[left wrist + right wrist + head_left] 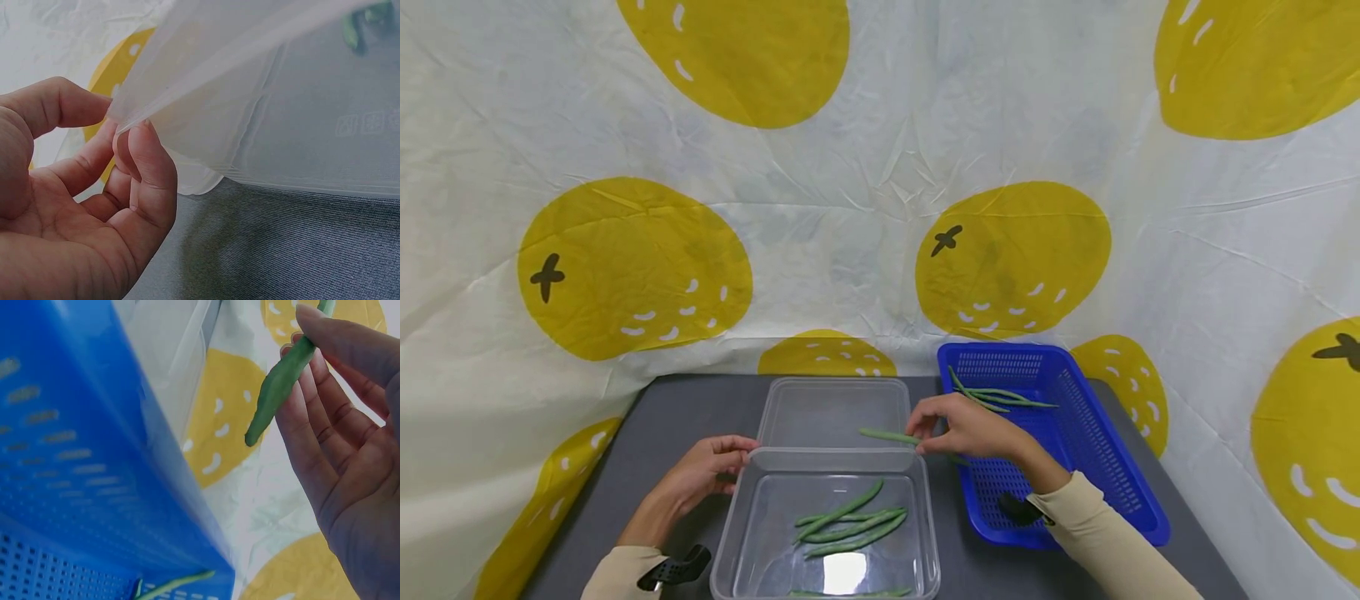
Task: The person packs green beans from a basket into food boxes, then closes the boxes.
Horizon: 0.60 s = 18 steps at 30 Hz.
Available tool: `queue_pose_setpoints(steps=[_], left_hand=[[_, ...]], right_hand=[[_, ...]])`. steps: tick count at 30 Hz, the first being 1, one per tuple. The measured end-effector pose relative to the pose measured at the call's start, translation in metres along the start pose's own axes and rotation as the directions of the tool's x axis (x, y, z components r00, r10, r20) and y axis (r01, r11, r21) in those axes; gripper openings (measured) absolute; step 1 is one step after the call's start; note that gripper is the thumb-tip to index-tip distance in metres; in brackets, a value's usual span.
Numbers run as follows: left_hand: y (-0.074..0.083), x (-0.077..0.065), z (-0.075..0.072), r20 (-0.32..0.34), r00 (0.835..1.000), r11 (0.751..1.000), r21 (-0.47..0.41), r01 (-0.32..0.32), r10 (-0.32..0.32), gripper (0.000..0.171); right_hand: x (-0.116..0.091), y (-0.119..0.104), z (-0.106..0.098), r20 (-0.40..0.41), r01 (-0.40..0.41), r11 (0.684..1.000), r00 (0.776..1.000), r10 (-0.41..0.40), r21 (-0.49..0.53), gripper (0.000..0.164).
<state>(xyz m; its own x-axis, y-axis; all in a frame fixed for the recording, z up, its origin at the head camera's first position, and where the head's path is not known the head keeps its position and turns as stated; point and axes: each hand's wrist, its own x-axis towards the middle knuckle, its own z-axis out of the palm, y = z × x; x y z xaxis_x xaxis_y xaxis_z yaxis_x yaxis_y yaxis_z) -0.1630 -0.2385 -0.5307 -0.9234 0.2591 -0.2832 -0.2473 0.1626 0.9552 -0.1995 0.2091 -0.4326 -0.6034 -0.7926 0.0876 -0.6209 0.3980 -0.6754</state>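
Observation:
A clear plastic container stands at the front of the table with several green beans lying on its bottom. My left hand pinches the container's far left corner; in the left wrist view, thumb and fingers meet at its rim. Over the far right corner, my right hand holds one green bean between thumb and fingertips, and the bean extends to the left. The right wrist view shows the other end of that bean sticking out past the fingers.
To the right stands a blue perforated basket with a few green beans at its far end. A clear lid lies flat behind the container. A fruit-print curtain hangs behind the dark table.

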Motion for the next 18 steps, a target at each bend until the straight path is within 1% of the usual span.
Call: queue_pose_setpoints(steps=[8,18], left_hand=[[-0.002,0.0,-0.001,-0.002,1.0,1.0,0.0,0.005,-0.005,0.036],[0.0,0.001,-0.001,-0.013,1.0,1.0,0.008,0.005,-0.004,0.037]], right_hand=[[0.012,-0.008,0.012,0.06,0.0,0.999,0.998,-0.003,0.043,0.019],[0.026,-0.016,0.026,0.109,0.061,0.996,0.992,-0.067,0.061,0.019]])
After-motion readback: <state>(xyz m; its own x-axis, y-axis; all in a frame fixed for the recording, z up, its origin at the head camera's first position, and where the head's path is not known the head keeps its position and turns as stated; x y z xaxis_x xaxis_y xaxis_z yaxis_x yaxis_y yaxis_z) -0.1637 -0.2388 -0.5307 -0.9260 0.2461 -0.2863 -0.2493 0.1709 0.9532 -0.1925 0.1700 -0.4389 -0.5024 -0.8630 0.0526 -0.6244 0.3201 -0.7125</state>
